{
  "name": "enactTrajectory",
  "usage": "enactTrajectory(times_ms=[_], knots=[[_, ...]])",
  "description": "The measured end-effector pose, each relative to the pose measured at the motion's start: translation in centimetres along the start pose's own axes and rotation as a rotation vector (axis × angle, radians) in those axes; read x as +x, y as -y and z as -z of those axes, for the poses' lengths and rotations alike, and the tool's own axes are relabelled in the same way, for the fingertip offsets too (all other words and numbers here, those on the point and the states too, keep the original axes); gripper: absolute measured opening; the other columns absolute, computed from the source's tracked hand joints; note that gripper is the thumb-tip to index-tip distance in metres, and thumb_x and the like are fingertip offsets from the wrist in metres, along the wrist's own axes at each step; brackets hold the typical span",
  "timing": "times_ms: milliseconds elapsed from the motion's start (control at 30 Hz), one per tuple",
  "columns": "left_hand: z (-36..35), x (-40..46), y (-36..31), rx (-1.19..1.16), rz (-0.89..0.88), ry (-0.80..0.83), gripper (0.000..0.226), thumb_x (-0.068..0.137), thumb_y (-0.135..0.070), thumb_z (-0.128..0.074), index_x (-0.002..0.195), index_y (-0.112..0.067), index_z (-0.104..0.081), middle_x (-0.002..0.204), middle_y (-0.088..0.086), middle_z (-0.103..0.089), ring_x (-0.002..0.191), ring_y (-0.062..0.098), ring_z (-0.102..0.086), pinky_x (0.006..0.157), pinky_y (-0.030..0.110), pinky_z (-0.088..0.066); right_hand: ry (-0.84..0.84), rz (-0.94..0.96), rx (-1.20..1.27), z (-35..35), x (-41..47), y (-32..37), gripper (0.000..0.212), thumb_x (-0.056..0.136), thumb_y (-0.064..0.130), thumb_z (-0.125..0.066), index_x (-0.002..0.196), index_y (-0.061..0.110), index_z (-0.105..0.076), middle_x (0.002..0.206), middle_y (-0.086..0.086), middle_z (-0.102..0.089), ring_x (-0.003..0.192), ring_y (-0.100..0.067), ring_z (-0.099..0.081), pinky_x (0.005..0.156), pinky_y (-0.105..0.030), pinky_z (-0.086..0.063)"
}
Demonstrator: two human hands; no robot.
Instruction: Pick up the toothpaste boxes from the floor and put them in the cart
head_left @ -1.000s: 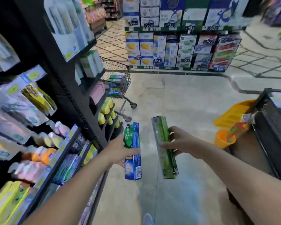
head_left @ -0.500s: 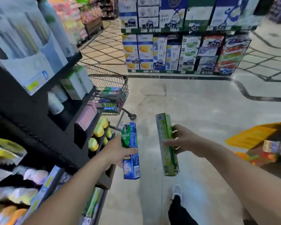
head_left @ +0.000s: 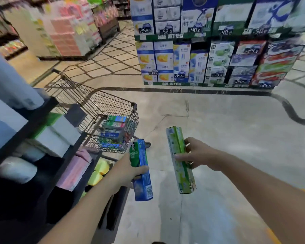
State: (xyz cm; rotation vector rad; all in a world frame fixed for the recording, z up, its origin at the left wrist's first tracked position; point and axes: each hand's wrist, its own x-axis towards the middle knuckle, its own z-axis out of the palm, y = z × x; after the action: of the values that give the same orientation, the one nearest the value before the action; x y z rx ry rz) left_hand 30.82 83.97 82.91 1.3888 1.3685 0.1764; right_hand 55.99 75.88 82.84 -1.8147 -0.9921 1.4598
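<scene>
My left hand (head_left: 126,170) grips a blue and green toothpaste box (head_left: 142,171), held upright in front of me. A long light-green toothpaste box (head_left: 180,160) is gripped in my right hand (head_left: 198,154), also held on end. Both boxes hang above the floor just short of the wire shopping cart (head_left: 113,103), which stands ahead to the left. Several toothpaste boxes (head_left: 113,131) lie stacked inside the cart's basket.
A black shelf unit (head_left: 42,138) with white, pink and yellow goods runs along my left, close to the cart. A display of stacked cartons (head_left: 201,64) stands across the aisle ahead. Bare pale floor (head_left: 236,129) stretches to the right.
The cart has come much closer as I walked toward it, and more of its basket shows. Both hands still hold their boxes the same way.
</scene>
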Motion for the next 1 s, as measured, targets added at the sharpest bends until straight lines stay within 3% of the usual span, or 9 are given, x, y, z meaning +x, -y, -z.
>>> enactTrajectory(times_ms=[300, 467, 600, 667, 767, 833, 900, 1000], knots=[[4.9, 14.5, -5.4, -0.046, 0.067, -0.024, 0.041, 0.079, -0.024, -0.084, 0.105, -0.021, -0.052, 0.105, 0.0, -0.067, 0.082, 0.019, -0.072, 0.052, 0.037, -0.059, 0.041, 0.008, -0.129, 3.2, 16.3, 9.1, 0.06, 0.079, 0.029, -0.082, 0.122, 0.017, -0.042, 0.105, 0.0, -0.057, 0.093, -0.02, -0.066, 0.075, -0.045, -0.062], [10.2, 22.1, -7.4, -0.082, 0.125, -0.023, 0.048, 0.078, -0.031, -0.083, 0.113, -0.022, -0.052, 0.107, 0.0, -0.066, 0.084, 0.019, -0.073, 0.061, 0.042, -0.062, 0.087, -0.02, -0.164, 2.4, 25.5, 15.2, 0.062, 0.078, 0.029, -0.082, 0.122, 0.017, -0.04, 0.102, 0.003, -0.056, 0.09, -0.017, -0.065, 0.074, -0.042, -0.062], [14.2, 27.1, -8.2, -0.092, 0.132, -0.055, 0.042, 0.079, -0.034, -0.082, 0.097, -0.031, -0.044, 0.096, -0.01, -0.058, 0.086, 0.018, -0.07, 0.062, 0.04, -0.062, 0.12, -0.021, -0.207, 1.1, 32.8, 19.2, 0.059, 0.078, 0.029, -0.083, 0.119, 0.02, -0.041, 0.1, 0.003, -0.057, 0.088, -0.014, -0.064, 0.07, -0.038, -0.062], [15.8, 29.2, -7.8, -0.134, 0.182, -0.072, 0.048, 0.077, -0.035, -0.084, 0.103, -0.026, -0.044, 0.098, -0.008, -0.058, 0.088, 0.021, -0.07, 0.064, 0.043, -0.062, 0.144, -0.036, -0.222, 0.3, 36.2, 21.1, 0.058, 0.079, 0.027, -0.082, 0.119, 0.019, -0.041, 0.101, 0.001, -0.059, 0.087, -0.014, -0.065, 0.064, -0.035, -0.062], [17.6, 31.5, -7.4, -0.211, 0.209, -0.126, 0.045, 0.081, -0.03, -0.081, 0.113, -0.019, -0.05, 0.103, -0.003, -0.063, 0.08, 0.011, -0.068, 0.051, 0.022, -0.057, 0.233, -0.026, -0.295, -0.9, 41.4, 23.6, 0.053, 0.081, 0.026, -0.081, 0.116, 0.019, -0.042, 0.1, 0.001, -0.061, 0.083, -0.012, -0.066, 0.059, -0.03, -0.059], [18.5, 33.2, -6.8, -0.292, 0.259, -0.179, 0.036, 0.083, -0.028, -0.079, 0.103, -0.026, -0.049, 0.099, -0.007, -0.061, 0.079, 0.008, -0.066, 0.052, 0.023, -0.058, 0.264, -0.022, -0.356, -2.0, 45.3, 25.0, 0.054, 0.08, 0.026, -0.081, 0.117, 0.016, -0.043, 0.104, -0.002, -0.062, 0.086, -0.015, -0.067, 0.061, -0.034, -0.061], [19.3, 35.2, -5.9, -0.334, 0.318, -0.203, 0.048, 0.077, -0.035, -0.083, 0.109, -0.023, -0.05, 0.108, -0.002, -0.065, 0.089, 0.017, -0.07, 0.066, 0.039, -0.063, 0.297, -0.04, -0.408, -3.3, 49.4, 25.9, 0.057, 0.079, 0.027, -0.082, 0.119, 0.014, -0.044, 0.11, -0.006, -0.063, 0.091, -0.021, -0.068, 0.068, -0.041, -0.062], [20.4, 38.7, -4.5, -0.33, 0.399, -0.271, 0.096, 0.062, -0.052, -0.086, 0.138, -0.018, -0.039, 0.129, 0.004, -0.059, 0.108, 0.025, -0.065, 0.078, 0.044, -0.062, 0.384, -0.045, -0.507, -5.5, 55.2, 26.9, 0.049, 0.081, 0.026, -0.08, 0.112, 0.014, -0.044, 0.106, -0.008, -0.064, 0.09, -0.024, -0.069, 0.071, -0.042, -0.062]])
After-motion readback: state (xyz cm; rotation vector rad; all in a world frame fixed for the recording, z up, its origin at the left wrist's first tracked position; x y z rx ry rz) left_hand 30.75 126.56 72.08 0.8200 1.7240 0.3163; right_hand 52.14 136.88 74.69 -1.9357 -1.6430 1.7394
